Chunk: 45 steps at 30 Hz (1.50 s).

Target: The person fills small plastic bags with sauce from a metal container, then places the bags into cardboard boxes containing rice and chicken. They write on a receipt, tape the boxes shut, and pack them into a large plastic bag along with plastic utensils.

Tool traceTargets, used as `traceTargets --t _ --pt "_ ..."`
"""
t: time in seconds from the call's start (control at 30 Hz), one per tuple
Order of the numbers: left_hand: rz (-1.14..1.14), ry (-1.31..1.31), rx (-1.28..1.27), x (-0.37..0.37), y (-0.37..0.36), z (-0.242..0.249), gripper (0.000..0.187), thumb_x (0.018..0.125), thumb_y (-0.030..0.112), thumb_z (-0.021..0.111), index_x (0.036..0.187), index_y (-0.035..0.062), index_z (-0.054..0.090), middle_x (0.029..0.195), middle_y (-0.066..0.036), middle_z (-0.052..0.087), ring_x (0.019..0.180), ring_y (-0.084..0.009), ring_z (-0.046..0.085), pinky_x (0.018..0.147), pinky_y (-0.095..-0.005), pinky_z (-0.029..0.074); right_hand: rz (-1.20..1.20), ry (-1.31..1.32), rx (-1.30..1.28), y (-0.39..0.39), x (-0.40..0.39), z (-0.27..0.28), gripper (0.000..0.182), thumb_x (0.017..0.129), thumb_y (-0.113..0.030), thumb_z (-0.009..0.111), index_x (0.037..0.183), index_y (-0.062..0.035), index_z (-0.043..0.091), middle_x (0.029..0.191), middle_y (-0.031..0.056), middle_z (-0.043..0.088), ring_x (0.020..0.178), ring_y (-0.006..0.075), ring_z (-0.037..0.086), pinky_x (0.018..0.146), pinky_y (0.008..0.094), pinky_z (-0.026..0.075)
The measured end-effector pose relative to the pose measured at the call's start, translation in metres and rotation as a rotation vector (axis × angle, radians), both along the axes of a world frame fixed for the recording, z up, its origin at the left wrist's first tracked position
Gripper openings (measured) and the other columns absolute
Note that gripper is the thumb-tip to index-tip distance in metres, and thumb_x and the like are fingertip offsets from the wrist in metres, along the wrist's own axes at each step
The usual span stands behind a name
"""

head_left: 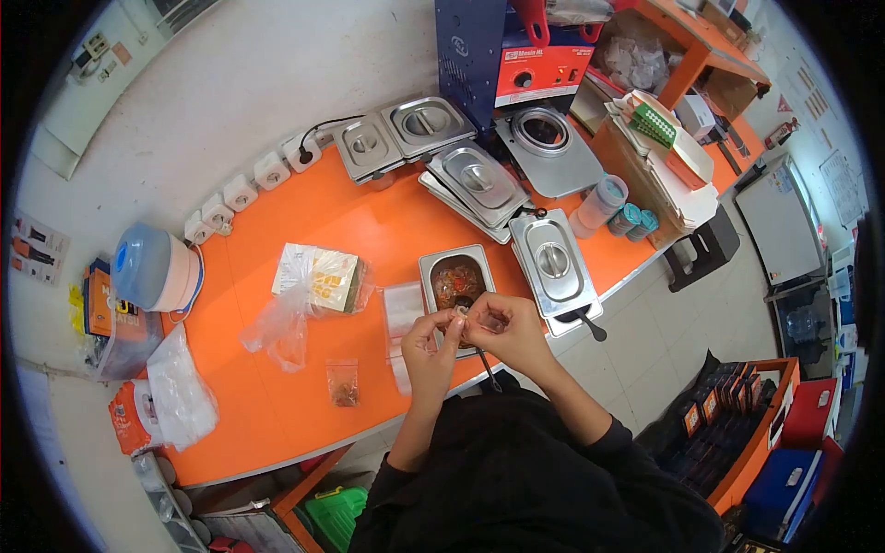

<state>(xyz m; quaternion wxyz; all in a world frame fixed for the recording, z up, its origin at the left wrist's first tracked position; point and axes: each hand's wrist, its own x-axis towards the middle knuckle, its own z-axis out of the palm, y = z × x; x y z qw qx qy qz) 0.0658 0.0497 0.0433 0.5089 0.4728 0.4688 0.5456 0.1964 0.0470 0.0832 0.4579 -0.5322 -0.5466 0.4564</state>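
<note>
Both hands meet above the open steel pan [458,281] of dark red filling: the left hand [426,339] and right hand [502,324] pinch a small clear packet [460,313] between closed fingertips. It looks feather-light, limp and slippery, best held by its top edge, mouth up; its long axis cannot be told, it is too small. A thin spoon handle [489,367] hangs below the right fingers, slanting toward the person.
</note>
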Motion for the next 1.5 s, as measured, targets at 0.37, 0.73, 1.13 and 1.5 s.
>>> traceTargets --t 0.37,0.73,1.13,1.5 --pt "0.154 -0.118 -0.084 -0.025 0.000 0.005 0.013 0.080 0.009 0.061 0.089 0.0009 0.066 0.069 -0.005 0.061 0.064 -0.0069 0.050 0.057 -0.0203 0.038 0.067 0.213 -0.114 -0.004 0.025 -0.023 0.005 0.072 -0.004 0.060 0.070 -0.0025 0.056 0.060 -0.0035 0.053 0.054 0.0007 0.045 0.048 0.0181 0.036" --pt "-0.021 0.846 0.242 -0.025 0.003 0.016 0.011 0.077 0.016 0.060 0.080 0.0087 0.067 0.076 -0.004 0.064 0.078 -0.0189 0.053 0.080 -0.0356 0.029 0.237 -0.381 0.235 0.025 0.020 -0.015 0.017 0.064 -0.018 0.068 0.074 -0.0053 0.062 0.089 0.0094 0.053 0.089 0.0268 0.052 0.078 0.0340 0.041" --pt "0.111 0.951 0.297 -0.047 0.000 0.021 0.010 0.077 0.017 0.061 0.082 0.0095 0.066 0.078 -0.003 0.063 0.078 -0.0177 0.051 0.079 -0.0348 0.026 0.397 -0.432 0.193 0.029 0.016 -0.004 0.013 0.062 -0.017 0.066 0.065 -0.0057 0.060 0.090 0.0091 0.053 0.090 0.0270 0.050 0.079 0.0343 0.041" --pt "0.339 0.806 0.178 -0.090 -0.019 0.028 0.009 0.077 0.019 0.063 0.080 0.0108 0.066 0.074 -0.002 0.062 0.079 -0.0161 0.052 0.085 -0.0375 0.024 0.304 -0.939 0.254 0.018 0.019 -0.033 0.041 0.066 -0.018 0.072 0.103 -0.0041 0.060 0.104 0.0131 0.047 0.100 0.0295 0.045 0.087 0.0380 0.040"
